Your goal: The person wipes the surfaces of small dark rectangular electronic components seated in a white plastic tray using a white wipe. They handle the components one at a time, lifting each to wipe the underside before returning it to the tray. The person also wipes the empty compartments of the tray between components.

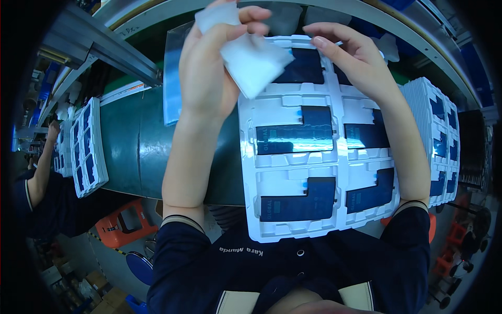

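Observation:
My left hand is closed on a folded white wiping cloth, held above the far left corner of a white plastic tray. Flat black L-shaped batteries lie in the tray's pockets, among them a battery with light glinting off it and another nearer to me. Over the tray's far right side, my right hand has its thumb and fingers apart, with nothing seen in it. It partly covers a battery in the far row. My left fingertips are slightly blurred.
A stack of filled trays stands to the right, and another stack stands left on the green work surface. Clear plastic sheeting lies beside my left wrist. A co-worker's arm shows at far left, near an orange stool.

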Motion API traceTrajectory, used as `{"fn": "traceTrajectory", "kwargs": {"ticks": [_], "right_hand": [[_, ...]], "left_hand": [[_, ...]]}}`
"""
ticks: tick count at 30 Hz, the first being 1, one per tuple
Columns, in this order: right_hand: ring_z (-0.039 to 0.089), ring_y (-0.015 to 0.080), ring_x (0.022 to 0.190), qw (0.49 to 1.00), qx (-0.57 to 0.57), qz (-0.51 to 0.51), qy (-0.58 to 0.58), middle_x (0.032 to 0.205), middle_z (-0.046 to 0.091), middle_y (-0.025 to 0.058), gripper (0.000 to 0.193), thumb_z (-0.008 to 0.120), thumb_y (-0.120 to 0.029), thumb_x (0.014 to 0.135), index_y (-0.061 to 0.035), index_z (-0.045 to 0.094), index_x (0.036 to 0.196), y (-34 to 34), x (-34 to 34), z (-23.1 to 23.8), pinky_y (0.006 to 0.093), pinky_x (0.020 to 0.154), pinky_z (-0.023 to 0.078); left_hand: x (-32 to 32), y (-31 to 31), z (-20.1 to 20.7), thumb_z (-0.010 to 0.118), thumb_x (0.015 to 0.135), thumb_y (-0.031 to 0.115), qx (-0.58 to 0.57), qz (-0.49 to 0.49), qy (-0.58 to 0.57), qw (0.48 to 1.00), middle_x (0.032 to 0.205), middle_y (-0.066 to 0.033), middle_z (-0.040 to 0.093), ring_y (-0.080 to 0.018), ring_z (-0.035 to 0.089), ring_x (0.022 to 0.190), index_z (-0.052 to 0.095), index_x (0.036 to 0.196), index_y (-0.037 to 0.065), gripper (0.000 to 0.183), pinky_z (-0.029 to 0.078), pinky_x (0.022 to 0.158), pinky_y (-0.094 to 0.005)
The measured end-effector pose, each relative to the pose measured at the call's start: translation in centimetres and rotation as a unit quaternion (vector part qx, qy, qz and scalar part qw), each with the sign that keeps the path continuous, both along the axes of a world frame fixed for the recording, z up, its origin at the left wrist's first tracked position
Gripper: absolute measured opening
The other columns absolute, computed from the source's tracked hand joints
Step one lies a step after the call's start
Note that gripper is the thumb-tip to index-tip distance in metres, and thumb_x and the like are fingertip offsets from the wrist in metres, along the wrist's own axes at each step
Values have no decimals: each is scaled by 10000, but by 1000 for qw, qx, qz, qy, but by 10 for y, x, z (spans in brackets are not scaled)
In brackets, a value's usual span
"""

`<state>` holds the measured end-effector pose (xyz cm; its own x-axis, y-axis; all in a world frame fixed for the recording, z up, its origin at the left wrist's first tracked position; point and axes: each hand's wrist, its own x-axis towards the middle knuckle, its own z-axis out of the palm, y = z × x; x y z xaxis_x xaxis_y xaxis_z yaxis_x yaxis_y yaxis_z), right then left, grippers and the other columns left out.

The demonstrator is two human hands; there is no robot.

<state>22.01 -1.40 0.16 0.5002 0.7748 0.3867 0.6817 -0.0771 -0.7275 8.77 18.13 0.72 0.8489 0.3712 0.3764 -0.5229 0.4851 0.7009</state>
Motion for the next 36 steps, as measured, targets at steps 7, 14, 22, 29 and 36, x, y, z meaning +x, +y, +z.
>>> {"fn": "traceTrajectory", "kwargs": {"ticks": [7,14,22,29,36], "right_hand": [[629,109,897,980,78,57,176,966,676,48,320,733,-190,864,-11,651,1117,-7,-17,17,238,827,494],[643,103,828,981,136,-29,133,889,698,47,176,749,-157,845,-29,729,965,-41,16,18,240,783,510],[631,93,793,963,173,-72,192,866,676,32,202,755,-93,814,-37,675,990,-96,54,-5,215,721,489],[621,76,836,959,168,-149,170,912,682,16,249,724,-139,859,-58,681,1091,-122,79,-7,215,739,494],[602,77,801,950,193,-181,169,893,672,10,210,730,-133,853,-61,686,1045,-126,88,-12,213,704,484]], "left_hand": [[16,-35,2,555,979,151,47,-13,100,994,1196,-203,598,-273,598,1119,422,1337,-44,429,501,966,-407],[35,-63,15,568,974,253,96,51,134,985,862,-34,620,-95,572,814,609,1164,17,306,462,677,-234],[49,-69,5,684,846,338,745,117,130,644,939,-133,612,-248,606,789,698,1081,38,381,486,733,-342],[60,-89,6,705,827,360,765,60,213,605,1033,-175,570,-275,607,817,656,1058,-41,465,486,749,-361],[63,-81,6,714,832,269,728,-6,144,671,981,-135,578,-247,563,834,644,969,-20,327,451,715,-336]]}}
